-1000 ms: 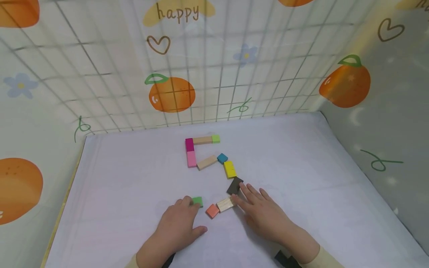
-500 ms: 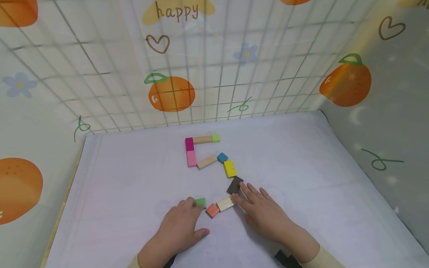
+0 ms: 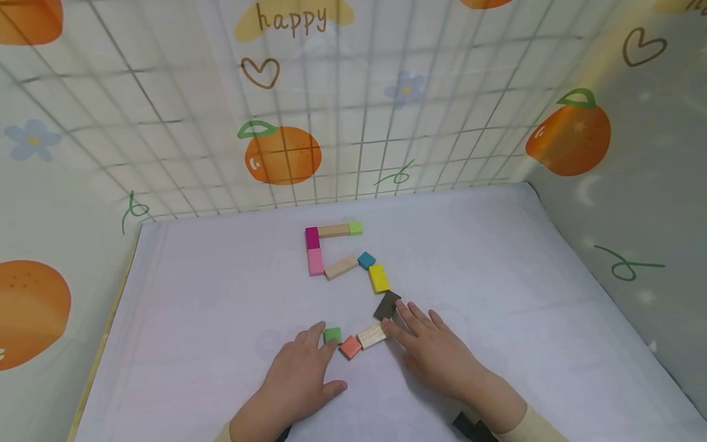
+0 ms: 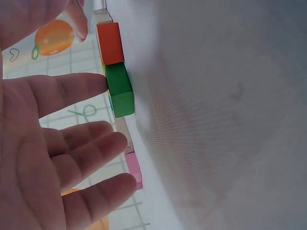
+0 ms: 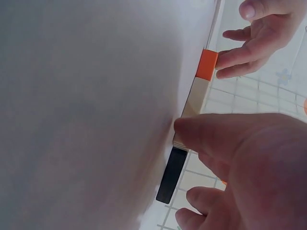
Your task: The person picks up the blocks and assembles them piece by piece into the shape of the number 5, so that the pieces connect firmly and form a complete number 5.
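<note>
My left hand (image 3: 298,374) lies to the left of a green block (image 3: 332,335), its index fingertip touching it and the other fingers loosely extended. In the left wrist view, the green block (image 4: 120,91) stands against an orange-red block (image 4: 110,43). My right hand (image 3: 436,353) rests on the other side with fairly straight fingers. Its thumb touches a cream wooden block (image 3: 372,336), while a fingertip lies at the edge of a black block (image 3: 387,306). The right wrist view has the thumb partly hiding the cream block (image 5: 195,98), between the orange-red and black (image 5: 171,175) blocks.
The winding row continues through yellow (image 3: 378,279), blue (image 3: 366,260), tan (image 3: 341,267), pink (image 3: 315,261) and magenta (image 3: 312,237) blocks. Another tan block (image 3: 334,231) and a light green block (image 3: 356,228) end it. A white cloth (image 3: 210,288) lies beneath; a patterned curtain stands behind.
The green block has slid right, up to the orange-red block, with my left hand moving along. The left fingers have spread a little off it. My right hand has stayed put.
</note>
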### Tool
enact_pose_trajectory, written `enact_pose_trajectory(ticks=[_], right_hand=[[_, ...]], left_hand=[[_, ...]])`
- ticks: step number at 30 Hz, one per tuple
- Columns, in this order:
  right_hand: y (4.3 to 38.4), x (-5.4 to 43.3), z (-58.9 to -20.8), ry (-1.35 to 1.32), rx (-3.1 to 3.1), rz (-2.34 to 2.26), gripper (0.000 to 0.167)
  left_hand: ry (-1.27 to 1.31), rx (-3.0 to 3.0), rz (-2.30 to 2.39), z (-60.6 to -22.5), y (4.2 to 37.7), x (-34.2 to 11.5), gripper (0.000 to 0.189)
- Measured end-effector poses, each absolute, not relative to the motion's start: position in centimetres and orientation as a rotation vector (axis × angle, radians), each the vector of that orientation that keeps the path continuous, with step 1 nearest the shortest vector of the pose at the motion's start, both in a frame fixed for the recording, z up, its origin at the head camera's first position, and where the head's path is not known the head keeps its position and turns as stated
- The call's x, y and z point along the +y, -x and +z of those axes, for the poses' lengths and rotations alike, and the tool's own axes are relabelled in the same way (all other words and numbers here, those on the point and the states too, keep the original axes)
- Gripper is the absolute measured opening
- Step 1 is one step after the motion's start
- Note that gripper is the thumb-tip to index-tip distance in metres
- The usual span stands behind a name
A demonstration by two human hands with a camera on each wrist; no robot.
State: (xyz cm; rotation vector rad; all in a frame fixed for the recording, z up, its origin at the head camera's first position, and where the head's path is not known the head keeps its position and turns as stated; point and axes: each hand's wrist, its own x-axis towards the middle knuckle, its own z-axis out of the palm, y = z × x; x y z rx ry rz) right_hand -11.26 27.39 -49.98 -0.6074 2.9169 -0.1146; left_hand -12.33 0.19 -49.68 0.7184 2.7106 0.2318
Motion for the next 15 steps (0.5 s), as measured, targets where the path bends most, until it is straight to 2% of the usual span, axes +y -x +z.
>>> enact_pose_trajectory(ticks=[15], right_hand=[[11.29, 27.29, -49.92, 0.615, 2.917, -0.111, 0.068]], left_hand=[[-0.749, 2.691, 0.188, -49.59, 12.37, 0.17, 0.078]])
